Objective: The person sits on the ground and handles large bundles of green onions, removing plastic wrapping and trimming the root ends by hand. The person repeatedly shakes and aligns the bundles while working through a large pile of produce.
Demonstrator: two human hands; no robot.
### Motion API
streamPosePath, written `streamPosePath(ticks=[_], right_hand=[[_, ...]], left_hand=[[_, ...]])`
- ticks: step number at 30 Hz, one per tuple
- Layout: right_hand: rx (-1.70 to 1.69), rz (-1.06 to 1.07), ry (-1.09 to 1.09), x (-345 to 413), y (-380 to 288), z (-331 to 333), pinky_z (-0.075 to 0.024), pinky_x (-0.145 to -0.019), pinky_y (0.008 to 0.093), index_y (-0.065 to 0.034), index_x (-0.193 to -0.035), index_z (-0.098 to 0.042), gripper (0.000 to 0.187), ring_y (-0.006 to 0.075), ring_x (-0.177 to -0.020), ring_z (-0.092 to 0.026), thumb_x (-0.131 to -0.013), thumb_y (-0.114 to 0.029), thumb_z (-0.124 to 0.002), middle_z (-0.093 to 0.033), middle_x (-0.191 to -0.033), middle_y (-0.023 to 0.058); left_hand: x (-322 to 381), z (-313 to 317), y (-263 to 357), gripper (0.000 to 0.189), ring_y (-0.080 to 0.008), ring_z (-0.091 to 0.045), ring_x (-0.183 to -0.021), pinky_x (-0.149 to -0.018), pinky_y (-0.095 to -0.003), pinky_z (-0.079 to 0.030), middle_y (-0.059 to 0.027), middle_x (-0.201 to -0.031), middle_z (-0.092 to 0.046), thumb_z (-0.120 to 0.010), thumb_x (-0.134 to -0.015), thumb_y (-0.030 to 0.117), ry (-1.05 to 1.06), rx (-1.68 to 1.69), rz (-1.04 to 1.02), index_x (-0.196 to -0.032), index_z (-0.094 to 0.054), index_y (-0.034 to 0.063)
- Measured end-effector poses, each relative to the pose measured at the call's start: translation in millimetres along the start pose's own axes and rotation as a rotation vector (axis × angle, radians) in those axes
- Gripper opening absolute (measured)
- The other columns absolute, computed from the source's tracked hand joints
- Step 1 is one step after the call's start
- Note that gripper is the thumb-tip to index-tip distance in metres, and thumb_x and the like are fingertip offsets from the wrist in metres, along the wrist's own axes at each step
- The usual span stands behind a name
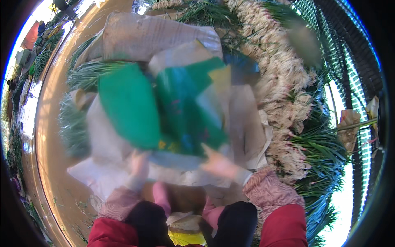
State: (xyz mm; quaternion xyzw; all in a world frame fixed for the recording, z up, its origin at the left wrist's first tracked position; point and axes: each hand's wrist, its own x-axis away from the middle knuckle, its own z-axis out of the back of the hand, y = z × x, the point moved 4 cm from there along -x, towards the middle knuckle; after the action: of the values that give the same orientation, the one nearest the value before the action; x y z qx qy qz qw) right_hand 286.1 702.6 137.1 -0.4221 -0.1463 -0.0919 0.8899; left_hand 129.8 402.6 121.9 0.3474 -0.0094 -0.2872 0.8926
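A green printed plastic sheet or bag, with yellow and pale patches, spreads out before me, blurred by motion. My left hand grips its near edge on the left, fingers curled. At the near right edge is my right hand, with one finger stretched along the sheet; blur hides the exact hold. Under and around the green plastic lie pale woven sacks. A larger beige sack covers a heap at the far side. Green leaves stick out from beneath it on the left.
On the right runs a long pile of leafy onion-like plants, their whitish roots turned inward and green leaves outward. Dark netting hangs beyond. My boots stand close to the sacks. Brown floor lies left, with leaf scraps.
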Motion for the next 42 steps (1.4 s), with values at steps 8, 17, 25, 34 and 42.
streamPosePath(ticks=[8, 17, 25, 34, 42], right_hand=[[-0.016, -0.165, 0.274, -10, 160, -35, -0.0521, -0.086, 0.0367, -0.0003, -0.119, -0.06, 0.04, 0.0265, -0.096, -0.066, -0.089, -0.026, -0.065, -0.068, -0.11, 0.0174], [0.16, -0.33, 0.263, -38, 138, -60, -0.0511, -0.07, 0.043, -0.0046, -0.094, -0.064, 0.026, 0.0381, -0.078, -0.063, -0.086, -0.029, -0.067, -0.066, -0.089, 0.0195], [-0.022, -0.131, 0.263, -162, 199, 71, -0.046, -0.098, 0.0428, -0.0023, -0.126, -0.059, 0.048, 0.0354, -0.111, -0.06, -0.088, -0.029, -0.065, -0.062, -0.121, 0.0218], [-0.542, -0.441, 0.063, -140, 187, 0, -0.0522, -0.071, 0.0408, -0.0003, -0.1, -0.068, 0.026, 0.0269, -0.081, -0.066, -0.083, -0.02, -0.064, -0.069, -0.089, 0.0165], [-0.359, -0.414, 0.327, 51, 275, -54, -0.0522, -0.081, 0.0354, 0.0003, -0.114, -0.065, 0.036, 0.0231, -0.09, -0.065, -0.08, -0.011, -0.069, -0.069, -0.103, 0.0146]], left_hand=[[189, -38, -137, 0.025, -0.0266, -0.063, -0.097, -0.087, -0.0396, -0.051, -0.0147, -0.106, -0.065, -0.047, -0.098, 0.015, -0.089, 1.246, 1.203, -0.117, -0.057, -0.0002], [113, -13, -97, 0.029, -0.0263, -0.064, -0.099, -0.084, -0.0384, -0.052, -0.0175, -0.111, -0.065, -0.067, -0.087, 0.017, -0.385, 0.104, 0.302, -0.108, -0.064, -0.0019], [53, -68, -170, 0.092, -0.0389, -0.021, -0.144, -0.114, -0.0544, -0.022, -0.0198, -0.155, -0.024, -0.072, -0.079, 0.039, -0.64, -0.627, 0.302, -0.151, -0.025, 0.0063], [39, -53, -208, 0.08, -0.0373, -0.03, -0.14, -0.113, -0.0465, -0.032, -0.0202, -0.153, -0.031, -0.068, -0.082, 0.027, -0.755, -0.528, 0.344, -0.148, -0.03, 0.0022], [-8, -22, -173, 0.066, -0.0369, -0.041, -0.131, -0.108, -0.0461, -0.037, -0.02, -0.142, -0.045, -0.065, -0.083, 0.027, -0.803, -0.731, 0.036, -0.139, -0.042, 0.0002]])
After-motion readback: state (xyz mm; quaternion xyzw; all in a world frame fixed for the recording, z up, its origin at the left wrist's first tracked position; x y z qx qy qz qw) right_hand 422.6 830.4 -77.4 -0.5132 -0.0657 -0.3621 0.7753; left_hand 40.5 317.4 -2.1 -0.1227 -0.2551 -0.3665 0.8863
